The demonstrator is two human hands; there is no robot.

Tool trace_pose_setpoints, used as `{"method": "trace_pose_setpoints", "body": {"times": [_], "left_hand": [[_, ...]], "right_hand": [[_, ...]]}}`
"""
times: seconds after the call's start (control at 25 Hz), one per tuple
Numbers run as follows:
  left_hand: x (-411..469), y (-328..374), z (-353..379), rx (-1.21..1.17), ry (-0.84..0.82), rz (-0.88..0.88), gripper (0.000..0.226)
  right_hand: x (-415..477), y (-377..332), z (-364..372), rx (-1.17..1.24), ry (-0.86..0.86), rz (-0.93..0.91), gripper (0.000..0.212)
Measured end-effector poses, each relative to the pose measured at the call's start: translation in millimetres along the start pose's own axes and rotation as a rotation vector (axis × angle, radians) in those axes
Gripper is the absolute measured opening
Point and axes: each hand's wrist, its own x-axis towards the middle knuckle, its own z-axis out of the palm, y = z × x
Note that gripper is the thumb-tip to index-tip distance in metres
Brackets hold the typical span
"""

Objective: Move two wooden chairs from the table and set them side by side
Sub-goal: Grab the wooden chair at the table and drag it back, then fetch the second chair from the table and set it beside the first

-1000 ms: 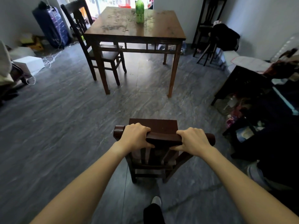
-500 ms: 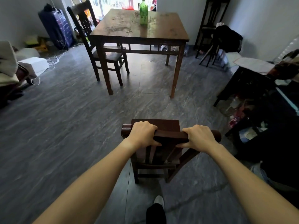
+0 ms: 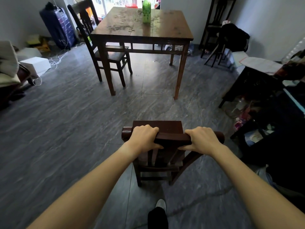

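Head view: the person's left hand (image 3: pixel 144 138) and right hand (image 3: pixel 202 139) are both clamped over the top rail of a dark wooden chair (image 3: pixel 166 129), fingers curled over the front of the rail and thumbs tucked beneath it, one hand toward each end. The rail's rounded ends project just beyond each hand. This chair stands in the open on the grey tiled floor (image 3: pixel 66 129), well apart from the table (image 3: pixel 142 28), its back toward the person and its seat facing the table. Whether all its legs touch the floor cannot be told; the right rear leg appears splayed outward. A second wooden chair (image 3: pixel 105 53) stands at the table's left side, its seat partly under the tabletop and its back rising above the table edge. A green bottle (image 3: pixel 146 10) stands upright on the tabletop, toward the far edge. A blue suitcase (image 3: pixel 57 27) stands against the far left wall, with a white box (image 3: pixel 37 64) and loose white cable on the floor near it. The toe of one shoe (image 3: pixel 160 204) shows just behind the held chair.
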Motion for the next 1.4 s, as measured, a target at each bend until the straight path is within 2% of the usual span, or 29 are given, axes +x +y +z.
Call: {"method": "trace_pose_setpoints", "body": {"times": [0.08, 0.2, 0.32, 0.56, 0.68, 0.76, 0.92, 1.08, 1.28, 1.4], "left_hand": [[-13.6, -3.6, -3.4, 0.087, 0.135, 0.035, 0.057], [-34.6, -20.0, -6.2, 0.082, 0.361, -0.056, 0.052], [-36.0, -22.4, -1.4, 0.051, 0.402, -0.147, 0.037], [-38.2, -21.5, -1.0, 0.059, 0.362, -0.174, 0.034], [-44.5, -27.0, -13.9, -0.137, 0.388, -0.169, 0.035], [-57.1, -38.6, -31.3, -0.255, 0.468, -0.19, 0.036], [-102.3, -105.9, -69.4, -0.37, 0.618, -0.332, 0.031], [-125.0, -172.5, -96.5, -0.563, 0.736, -0.431, 0.026], [-98.7, -281.0, -113.0, -0.952, 0.766, -0.429, 0.036], [-60.6, -355.6, -127.2, -1.012, 0.781, -0.458, 0.039]], "right_hand": [[-7.8, -4.1, 0.0, -0.02, 0.124, -0.034, 0.066], [-19.6, 1.8, -1.5, -0.075, 0.32, 0.009, 0.058], [-23.2, 13.2, -2.7, -0.071, 0.274, 0.19, 0.052], [-22.5, 8.9, -2.3, -0.016, 0.249, 0.273, 0.052], [-11.2, -12.2, -15.4, 0.114, 0.345, 0.344, 0.041], [2.2, -39.6, -29.1, 0.244, 0.442, 0.305, 0.031], [41.7, -111.4, -59.9, 0.552, 0.514, 0.156, 0.025], [95.4, -163.1, -82.5, 0.602, 0.511, 0.064, 0.031], [213.9, -216.3, -88.6, 0.731, 0.437, -0.011, 0.035], [302.8, -241.3, -94.4, 0.827, 0.466, -0.014, 0.033]]}}
